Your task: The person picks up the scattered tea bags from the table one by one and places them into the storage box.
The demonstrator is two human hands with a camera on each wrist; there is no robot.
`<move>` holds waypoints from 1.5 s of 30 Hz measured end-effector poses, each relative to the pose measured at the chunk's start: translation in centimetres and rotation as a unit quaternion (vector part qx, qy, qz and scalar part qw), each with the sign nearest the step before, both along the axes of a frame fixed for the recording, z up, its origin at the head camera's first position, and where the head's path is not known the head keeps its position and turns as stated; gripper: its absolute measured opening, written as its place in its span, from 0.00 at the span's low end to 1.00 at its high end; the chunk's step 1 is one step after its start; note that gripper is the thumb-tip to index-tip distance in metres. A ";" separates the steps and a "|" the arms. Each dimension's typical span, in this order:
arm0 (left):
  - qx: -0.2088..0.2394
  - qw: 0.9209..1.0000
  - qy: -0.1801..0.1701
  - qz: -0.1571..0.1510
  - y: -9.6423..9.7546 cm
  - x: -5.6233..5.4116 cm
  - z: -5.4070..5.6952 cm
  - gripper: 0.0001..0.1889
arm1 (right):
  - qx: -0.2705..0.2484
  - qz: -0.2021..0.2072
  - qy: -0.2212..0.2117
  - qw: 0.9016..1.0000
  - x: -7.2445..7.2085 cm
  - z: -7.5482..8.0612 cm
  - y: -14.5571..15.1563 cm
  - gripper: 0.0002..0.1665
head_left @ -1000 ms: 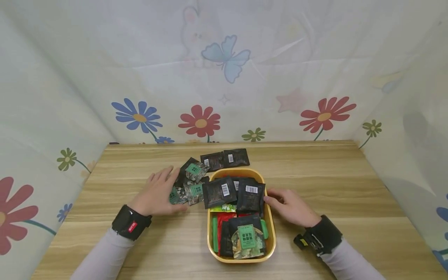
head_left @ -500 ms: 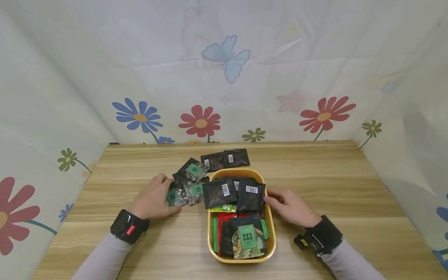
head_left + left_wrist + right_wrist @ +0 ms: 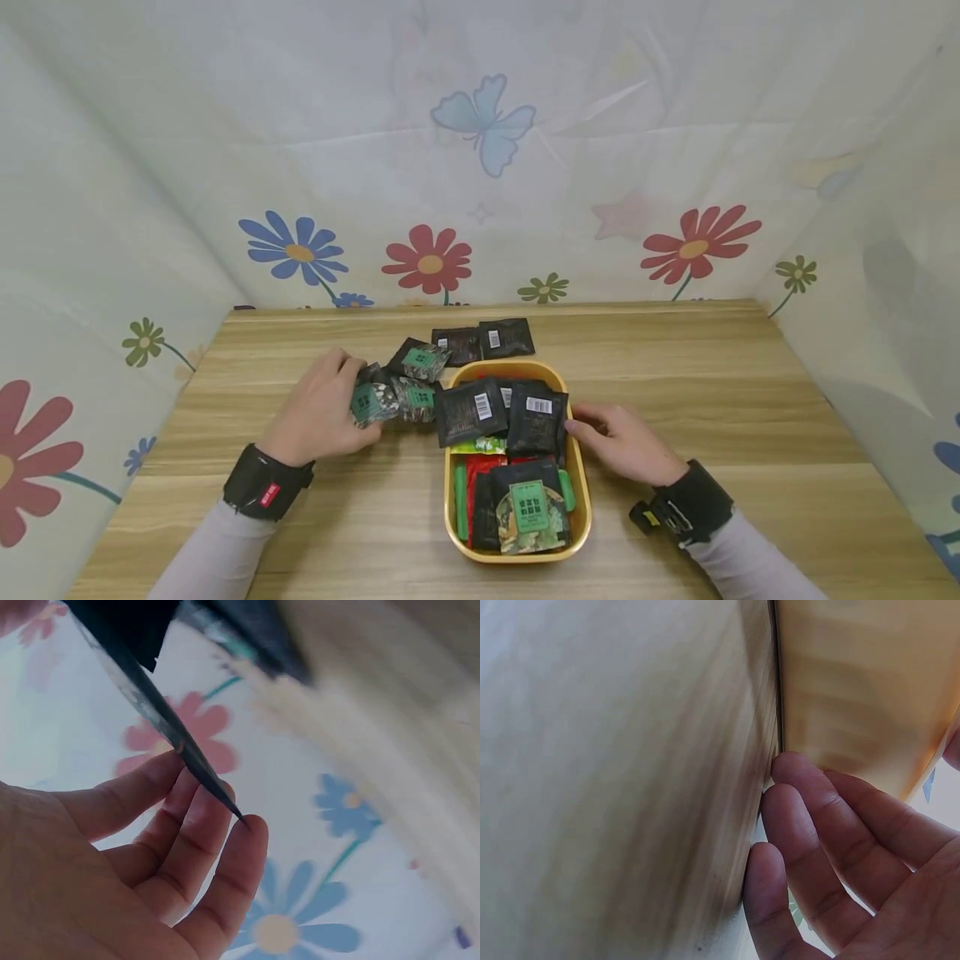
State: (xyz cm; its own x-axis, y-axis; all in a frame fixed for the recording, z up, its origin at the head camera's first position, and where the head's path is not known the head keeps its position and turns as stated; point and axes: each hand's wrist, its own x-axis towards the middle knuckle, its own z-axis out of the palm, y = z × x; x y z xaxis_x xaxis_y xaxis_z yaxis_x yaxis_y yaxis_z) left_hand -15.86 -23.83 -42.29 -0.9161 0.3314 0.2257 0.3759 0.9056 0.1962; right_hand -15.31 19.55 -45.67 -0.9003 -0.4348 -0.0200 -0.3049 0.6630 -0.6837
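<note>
In the head view, my left hand (image 3: 317, 410) pinches the edge of a black sachet with a green label (image 3: 372, 401), left of the yellow bin (image 3: 452, 533). The left wrist view shows this sachet (image 3: 161, 712) edge-on against the fingertips. More sachets lie just beyond it: a green-labelled one (image 3: 416, 398) and another (image 3: 422, 362). My right hand (image 3: 626, 443) rests at the bin's right side, its thumb at the rim. Seen from the right wrist, extended fingers (image 3: 791, 825) touch down beside the bin's outer wall (image 3: 862, 682).
The bin holds black sachets (image 3: 471, 414), a green-labelled packet (image 3: 531, 508) and red packaging (image 3: 480, 479). Behind it, two black sachets with barcodes (image 3: 507, 337) lie on the wooden table (image 3: 675, 358). A flower-printed curtain (image 3: 570, 192) stands along the back and sides.
My left hand has drawn back to the left and closed its fingers on a sachet, lifting and tilting it. Neighbouring sachets shifted slightly. The right hand and bin stayed put.
</note>
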 end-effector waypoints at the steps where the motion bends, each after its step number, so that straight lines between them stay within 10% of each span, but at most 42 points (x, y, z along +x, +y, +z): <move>1: -0.001 1.000 0.009 -0.001 0.2 0.2 0.5 0.47 | 0.000 0.000 0.000 1.000 0.0 0.0 0.0 0.23; 11: 0.030 0.994 0.055 -0.084 5.7 3.1 5.1 0.48 | 0.003 -0.003 -0.010 1.000 -0.1 -0.1 0.1 0.24; 24: 0.035 0.979 0.029 -0.201 12.2 5.6 7.0 0.47 | 0.008 -0.005 -0.006 1.000 -0.2 0.0 -0.1 0.23; 29: 0.013 0.976 -0.008 -0.216 13.0 6.1 6.8 0.65 | 0.008 -0.004 -0.003 1.000 -0.2 -0.1 0.0 0.23; 36: -0.012 0.982 -0.034 -0.183 11.9 5.4 6.0 0.75 | 0.004 -0.003 -0.003 1.000 -0.2 0.0 0.0 0.22; 45: -0.020 0.996 -0.050 -0.075 7.9 1.2 5.4 0.71 | 0.005 0.000 -0.001 1.000 -0.2 0.0 0.1 0.22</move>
